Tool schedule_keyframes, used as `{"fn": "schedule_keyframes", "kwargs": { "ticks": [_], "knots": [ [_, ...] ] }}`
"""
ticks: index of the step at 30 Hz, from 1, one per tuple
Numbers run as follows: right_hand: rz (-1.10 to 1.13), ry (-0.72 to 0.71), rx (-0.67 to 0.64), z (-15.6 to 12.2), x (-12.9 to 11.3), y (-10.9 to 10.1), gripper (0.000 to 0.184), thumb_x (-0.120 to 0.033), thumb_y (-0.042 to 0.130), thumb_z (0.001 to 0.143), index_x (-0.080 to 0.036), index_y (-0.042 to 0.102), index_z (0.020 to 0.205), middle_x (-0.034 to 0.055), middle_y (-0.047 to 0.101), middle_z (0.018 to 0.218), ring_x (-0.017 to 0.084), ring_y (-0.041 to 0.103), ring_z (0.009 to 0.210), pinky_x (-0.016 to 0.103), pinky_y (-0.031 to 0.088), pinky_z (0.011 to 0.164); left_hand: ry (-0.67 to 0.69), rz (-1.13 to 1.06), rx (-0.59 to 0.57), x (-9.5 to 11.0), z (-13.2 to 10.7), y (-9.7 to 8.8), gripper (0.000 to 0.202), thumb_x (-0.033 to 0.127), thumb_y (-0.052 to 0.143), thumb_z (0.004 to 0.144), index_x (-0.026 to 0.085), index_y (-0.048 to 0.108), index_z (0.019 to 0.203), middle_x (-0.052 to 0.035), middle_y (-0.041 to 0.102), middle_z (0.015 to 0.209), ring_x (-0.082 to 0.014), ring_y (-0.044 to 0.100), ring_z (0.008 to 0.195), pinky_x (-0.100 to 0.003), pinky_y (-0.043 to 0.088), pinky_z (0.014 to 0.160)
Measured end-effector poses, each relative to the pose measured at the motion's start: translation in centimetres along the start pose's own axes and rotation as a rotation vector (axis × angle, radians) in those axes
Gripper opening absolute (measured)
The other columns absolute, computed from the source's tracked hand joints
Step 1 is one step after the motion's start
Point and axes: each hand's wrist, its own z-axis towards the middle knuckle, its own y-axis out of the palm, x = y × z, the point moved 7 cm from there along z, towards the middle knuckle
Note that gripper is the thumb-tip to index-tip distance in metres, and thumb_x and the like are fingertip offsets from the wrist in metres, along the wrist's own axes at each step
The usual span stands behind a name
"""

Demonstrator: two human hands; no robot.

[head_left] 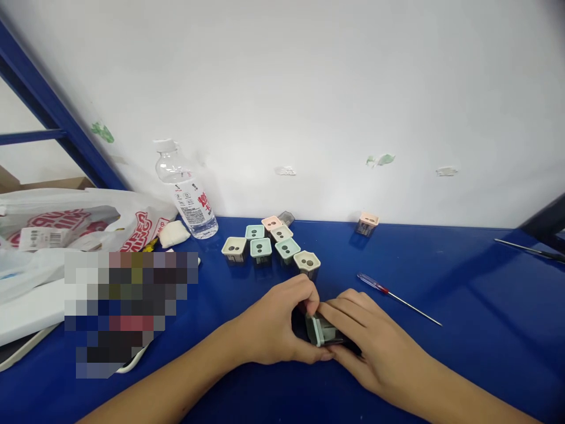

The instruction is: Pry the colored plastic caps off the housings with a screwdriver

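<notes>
Between both hands, low over the blue table, is a pencil sharpener (325,331) with a pale mint lid and a dark see-through body, lying on its side. My left hand (282,321) grips its lid end between curled fingers and thumb. Wrapped round the body end is my right hand (368,335), which hides much of it. Just beyond my left hand stands a cream two-hole sharpener (307,259). Behind it are mint sharpeners (261,248), another cream one (234,247) and a pink one (272,223), grouped close together.
A clear bottle (188,194) leans near the wall, beside plastic bags (88,221) on the left. One pink sharpener (368,222) stands apart at the back. To the right lie a screwdriver (397,297) and another thin metal tool (525,247). A dark see-through piece (286,218) lies behind the group.
</notes>
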Motion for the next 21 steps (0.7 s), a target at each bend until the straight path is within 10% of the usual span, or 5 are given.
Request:
{"fn": "schedule_keyframes", "kwargs": {
  "ticks": [21],
  "knots": [
    [0.099, 0.282, -0.05, -0.2, 4.2, -2.7, 0.04, -0.047, 0.059, 0.089, -0.03, 0.054, 0.125, 0.0067, 0.059, 0.125, 0.025, 0.059, 0.112, 0.043, 0.051, 0.095, -0.111, -0.252, 0.085, -1.2, -0.2, -3.5, 0.039, 0.038, 0.06, 0.087, 0.021, 0.058, 0.122, -0.0072, 0.063, 0.107, -0.0156, 0.062, 0.081, -0.029, 0.054, 0.07]
  ]
}}
